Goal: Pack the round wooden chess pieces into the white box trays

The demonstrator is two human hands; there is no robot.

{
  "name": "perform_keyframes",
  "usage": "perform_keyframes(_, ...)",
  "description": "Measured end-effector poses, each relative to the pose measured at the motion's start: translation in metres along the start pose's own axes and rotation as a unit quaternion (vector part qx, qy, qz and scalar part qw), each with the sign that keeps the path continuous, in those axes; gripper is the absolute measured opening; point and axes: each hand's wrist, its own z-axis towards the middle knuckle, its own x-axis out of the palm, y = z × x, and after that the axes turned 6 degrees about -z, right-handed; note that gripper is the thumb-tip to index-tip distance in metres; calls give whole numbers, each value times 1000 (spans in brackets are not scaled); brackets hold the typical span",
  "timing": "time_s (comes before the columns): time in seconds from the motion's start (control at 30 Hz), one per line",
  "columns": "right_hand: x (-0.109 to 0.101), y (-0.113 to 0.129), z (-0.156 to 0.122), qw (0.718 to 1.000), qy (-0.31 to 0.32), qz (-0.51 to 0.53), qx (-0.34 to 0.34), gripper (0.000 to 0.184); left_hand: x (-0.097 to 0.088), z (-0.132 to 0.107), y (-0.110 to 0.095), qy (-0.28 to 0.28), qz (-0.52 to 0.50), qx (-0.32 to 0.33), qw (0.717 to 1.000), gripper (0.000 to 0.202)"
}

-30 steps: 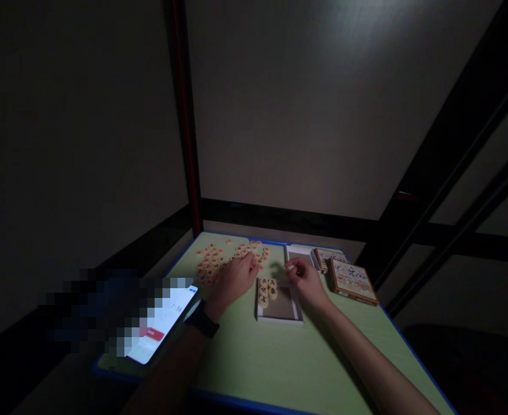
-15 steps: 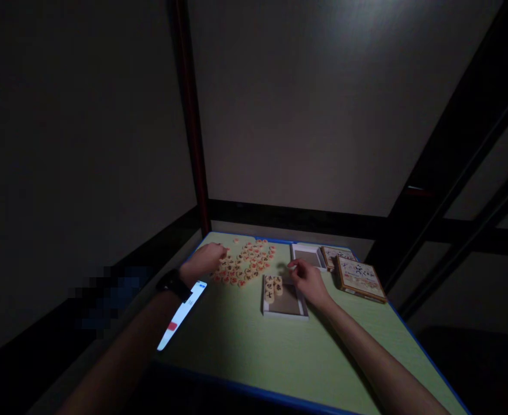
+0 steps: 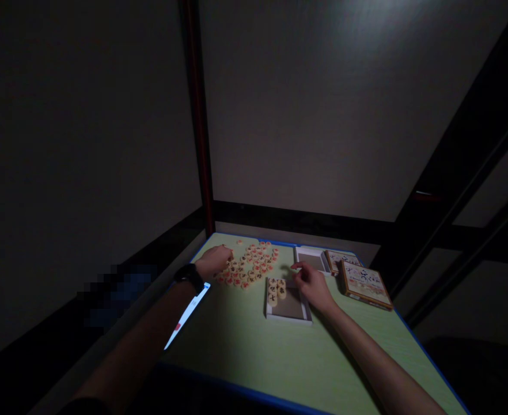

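Observation:
My left hand (image 3: 215, 260), with a dark watch on its wrist, reaches over the left side of a spread of round xiangqi pieces (image 3: 258, 268) with red and dark characters. Its fingers are curled down, and whatever they hold is hidden. My right hand (image 3: 315, 285) hovers at the right rim of a shallow white box tray (image 3: 288, 318), thumb and forefinger a little apart with nothing visible between them. Inside that tray, several pieces with dark characters (image 3: 273, 299) lie in rows at the left end.
A second white tray (image 3: 312, 252) stands at the back of the green table (image 3: 237, 340). Two printed boxes lie at the right, the nearer box (image 3: 364, 283) in front of the farther box (image 3: 340, 258). A lit phone (image 3: 187, 316) rests under my left forearm. A wall (image 3: 297, 127) rises behind.
My left hand has shifted slightly right and down over the pieces, and its forearm covers more of the phone. The whole view has moved a little. My right hand stays by the tray.

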Motion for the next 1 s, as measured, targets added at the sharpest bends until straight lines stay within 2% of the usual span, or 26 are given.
perform_keyframes(0.23, 1, -2, 0, 1000, 3, 11, 4, 30, 7, 4, 1, -4, 7, 3, 1000, 23)
perform_keyframes(0.6, -1, 3, 0, 1000, 12, 9, -1, 29, 5, 3, 1, 15, -2, -16, 1000, 17)
perform_keyframes(0.83, -1, 3, -1, 1000, 7, -3, -3, 26, 8, 3, 4, 18, -2, -21, 1000, 16)
perform_keyframes(1.0, -1, 3, 0, 1000, 3, -9, -5, 26, 3, 3, 4, 20, -9, -25, 999, 19)
